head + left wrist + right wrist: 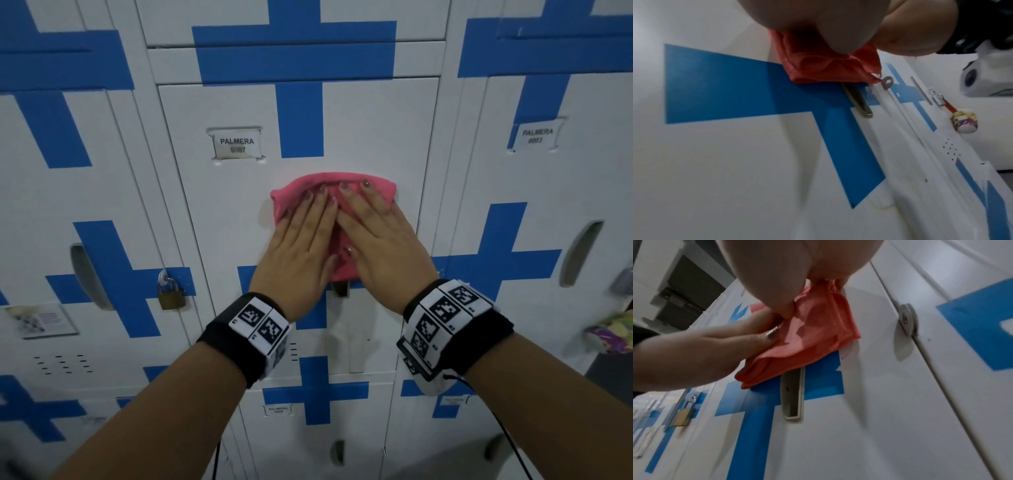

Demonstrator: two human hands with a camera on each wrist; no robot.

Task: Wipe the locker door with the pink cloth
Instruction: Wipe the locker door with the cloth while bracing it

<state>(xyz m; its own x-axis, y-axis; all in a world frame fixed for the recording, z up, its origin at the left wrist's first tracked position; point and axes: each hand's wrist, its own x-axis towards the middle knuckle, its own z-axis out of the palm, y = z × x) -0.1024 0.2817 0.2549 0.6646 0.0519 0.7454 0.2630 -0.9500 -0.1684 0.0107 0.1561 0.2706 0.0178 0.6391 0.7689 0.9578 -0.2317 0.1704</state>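
Right, sweeping across from the left: a brass padlock hangs on the neighbouring locker, then comes the name label on the locker door we care about. Now the left hand, fingers straight and flat, pressing the pink cloth against the door, nothing curled around it. Beside it the right hand does the same, fingers extended, and the two sets of fingers overlap near the cloth's middle. The cloth sits directly under both palms, bunched, its top edge peeking just past the fingertips and its lower edge just above the recessed handle, as the right wrist view shows. Its longer side looks to run up and down the door. Neither hand is nearer; they share it evenly. I'd judge the wipe is mid-door, with the white panel above and the blue stripe open to the next stroke. Far right, a colourful hanging trinket.
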